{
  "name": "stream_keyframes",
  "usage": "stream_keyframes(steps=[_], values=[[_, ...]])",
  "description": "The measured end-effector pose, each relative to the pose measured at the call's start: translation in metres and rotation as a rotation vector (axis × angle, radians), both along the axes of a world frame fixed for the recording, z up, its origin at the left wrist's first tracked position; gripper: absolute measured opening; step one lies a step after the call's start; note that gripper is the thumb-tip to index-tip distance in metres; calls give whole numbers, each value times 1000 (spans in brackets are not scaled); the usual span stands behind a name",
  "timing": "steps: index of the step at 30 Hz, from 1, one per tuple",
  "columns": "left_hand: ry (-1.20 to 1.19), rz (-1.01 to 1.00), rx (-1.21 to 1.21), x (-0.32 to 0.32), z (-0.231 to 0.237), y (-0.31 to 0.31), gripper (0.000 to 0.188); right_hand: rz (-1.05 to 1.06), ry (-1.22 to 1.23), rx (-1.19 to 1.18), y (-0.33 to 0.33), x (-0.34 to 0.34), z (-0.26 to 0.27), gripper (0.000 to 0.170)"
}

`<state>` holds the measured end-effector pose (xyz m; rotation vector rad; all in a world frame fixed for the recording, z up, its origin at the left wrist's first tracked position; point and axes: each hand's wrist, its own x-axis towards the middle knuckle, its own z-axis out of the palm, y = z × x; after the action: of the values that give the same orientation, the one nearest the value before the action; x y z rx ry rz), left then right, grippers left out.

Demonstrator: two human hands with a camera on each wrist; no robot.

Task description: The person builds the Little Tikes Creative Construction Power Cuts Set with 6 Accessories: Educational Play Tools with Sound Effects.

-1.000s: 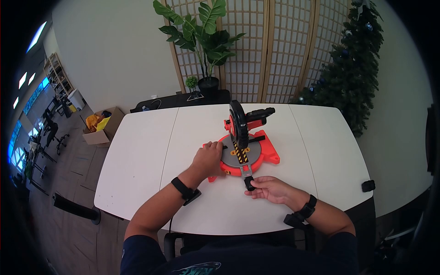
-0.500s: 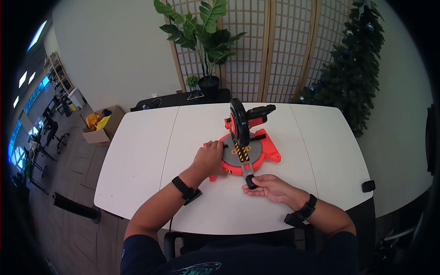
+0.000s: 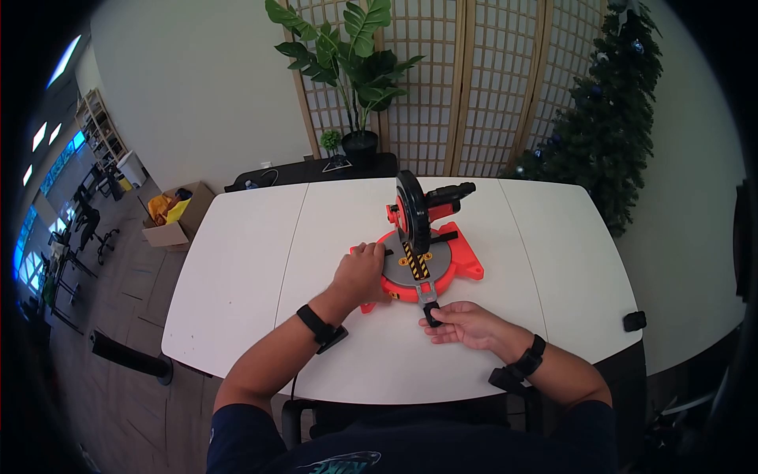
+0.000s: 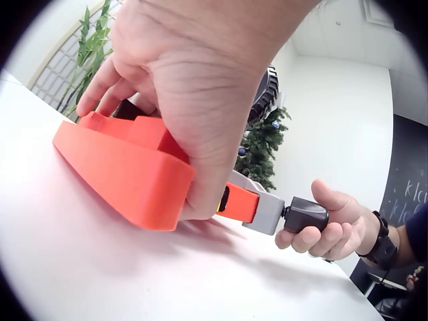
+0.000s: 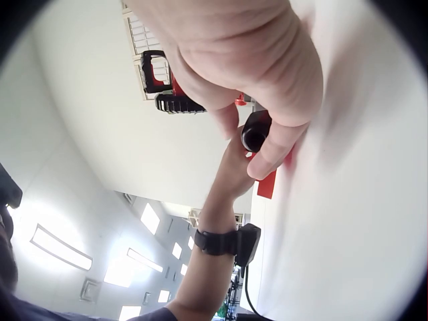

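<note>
A toy miter saw with a red base [image 3: 466, 257] and a round grey plate [image 3: 401, 268] stands on the white table. Its black blade guard [image 3: 412, 213] is raised above the plate, with the black handle [image 3: 452, 192] pointing right. My left hand [image 3: 361, 275] grips the left side of the base, its fingers over the red edge [image 4: 127, 174]. At the front, a black knob [image 3: 431, 314] sticks out from a grey bracket [image 4: 264, 212]. My right hand [image 3: 472, 325] pinches that knob between thumb and fingers, palm turned up in the left wrist view.
A small black object [image 3: 634, 321] lies at the table's right edge. Behind the white table [image 3: 237, 276] are a potted plant [image 3: 359, 146] and a lattice screen [image 3: 497, 87]. A decorated tree [image 3: 612, 134] stands at back right, an open cardboard box [image 3: 168, 237] at left.
Compared with a second ago, the front knob and my right hand sit slightly farther right and away from me. My right hand's fingers have shifted a little on the knob. My left hand keeps its hold.
</note>
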<state>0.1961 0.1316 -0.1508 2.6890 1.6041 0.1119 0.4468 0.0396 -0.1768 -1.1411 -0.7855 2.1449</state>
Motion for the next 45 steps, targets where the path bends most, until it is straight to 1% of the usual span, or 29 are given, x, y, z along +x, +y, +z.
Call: stream_keyframes(steps=[5, 7, 11, 13, 17, 20, 23, 26, 28, 31, 35, 37, 40, 44, 45], values=[[26, 20, -1, 3, -1, -3, 99, 18, 26, -12, 3, 4, -9, 38], [19, 9, 23, 3, -3, -2, 100, 19, 78, -5, 3, 5, -13, 35], [2, 2, 15, 2, -4, -1, 100, 14, 58, 6, -1, 4, -7, 32], [6, 14, 1, 3, -3, -2, 101, -2, 41, -3, -2, 5, -11, 27], [11, 11, 21, 3, -2, -4, 101, 4, 85, 0, -3, 6, -13, 28], [-1, 8, 6, 2, -2, -3, 101, -14, 27, 3, -3, 5, -13, 29], [-8, -1, 4, 2, -2, -2, 100, 14, -22, 73, -2, 7, -22, 32], [7, 20, -17, 2, -1, -2, 100, 14, -7, 61, -1, 9, -24, 32], [8, 10, 3, 2, -1, -3, 100, 34, 61, 46, 0, 11, -22, 36], [4, 11, -7, 2, -2, -2, 100, 12, 102, 43, -3, 10, -13, 37], [4, 15, -29, 3, 1, -1, 99, 22, 114, 21, -2, 9, -11, 38], [-5, 7, -11, 2, -3, -1, 100, -17, -6, 50, -3, 5, -13, 35], [-9, 5, -8, 2, -1, -3, 101, -1, -28, 79, -3, 2, -12, 33], [1, 7, -11, 3, -2, -2, 101, -13, -22, 60, -1, 3, -18, 32], [7, 3, -1, 2, -3, -1, 102, -9, 18, 50, -1, 4, -19, 33]])
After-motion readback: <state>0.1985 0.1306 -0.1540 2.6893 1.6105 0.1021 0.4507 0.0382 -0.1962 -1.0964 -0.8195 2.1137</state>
